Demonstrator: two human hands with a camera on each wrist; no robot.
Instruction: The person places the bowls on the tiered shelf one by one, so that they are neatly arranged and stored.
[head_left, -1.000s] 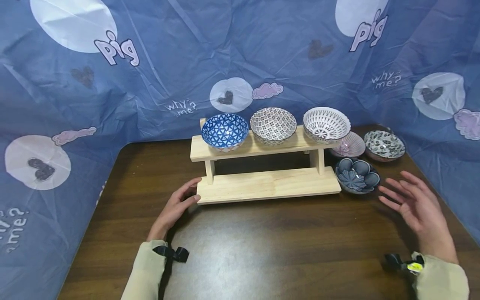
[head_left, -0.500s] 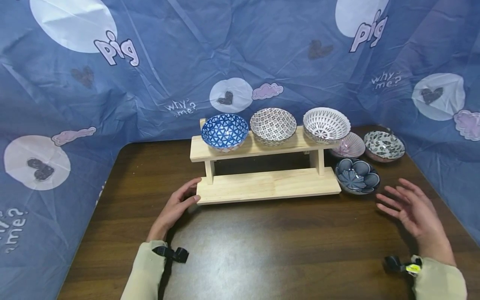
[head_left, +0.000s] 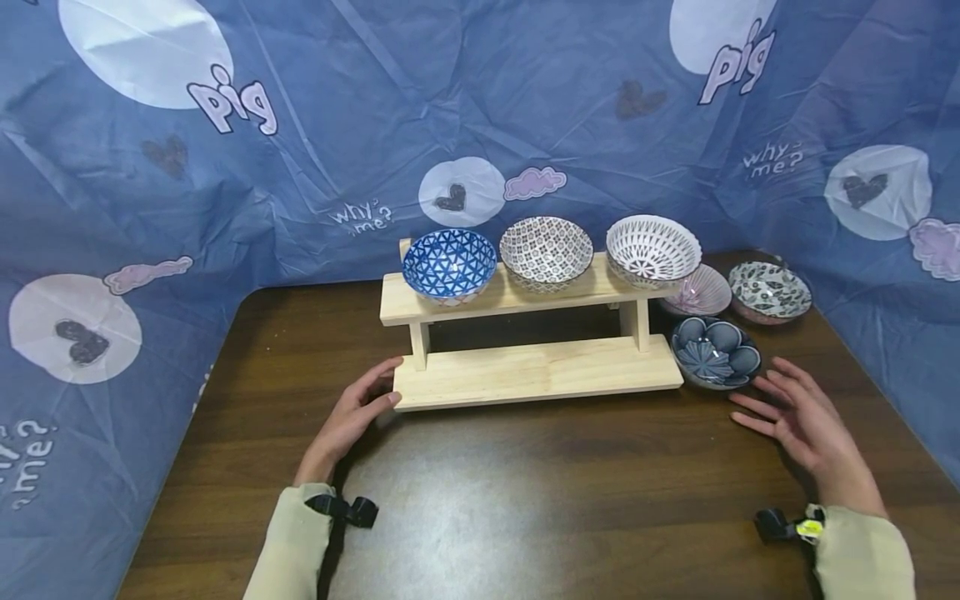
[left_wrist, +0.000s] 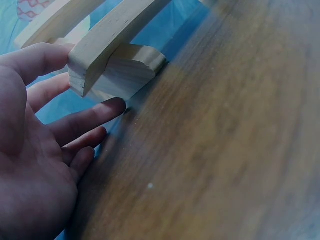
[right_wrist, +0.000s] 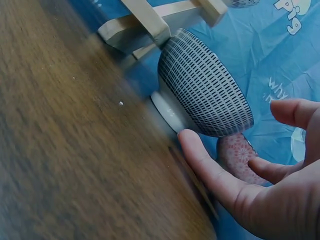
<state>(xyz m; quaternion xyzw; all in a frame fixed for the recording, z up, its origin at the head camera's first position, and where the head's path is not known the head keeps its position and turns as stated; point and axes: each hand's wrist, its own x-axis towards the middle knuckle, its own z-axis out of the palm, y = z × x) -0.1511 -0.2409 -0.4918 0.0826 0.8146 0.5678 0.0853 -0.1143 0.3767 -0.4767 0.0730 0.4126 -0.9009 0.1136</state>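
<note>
My left hand [head_left: 351,417] holds the left end of the lower shelf of a two-tier wooden stand [head_left: 536,371], thumb at the front corner and fingertips behind. In the left wrist view, the other fingers [left_wrist: 90,120] extend below the board. Beside the stand's right end, a dark blue bowl with a petal pattern [head_left: 712,354] sits on the table. My right hand [head_left: 806,429] is right by it, fingers spread and holding nothing. The right wrist view shows the dashed outer wall of this bowl [right_wrist: 205,87], with a fingertip close to its white foot.
On the top shelf stand a blue triangle-patterned bowl [head_left: 450,262], a brown-patterned bowl [head_left: 546,250] and a white bowl with dark strokes [head_left: 652,248]. Behind the dark blue bowl are a pink bowl [head_left: 701,292] and a leaf-patterned bowl [head_left: 770,292]. Blue printed cloth [head_left: 337,125] surrounds the table.
My right hand has moved left and slightly down, closer to the dark blue bowl. The left hand, stand and bowls have stayed where they were.
</note>
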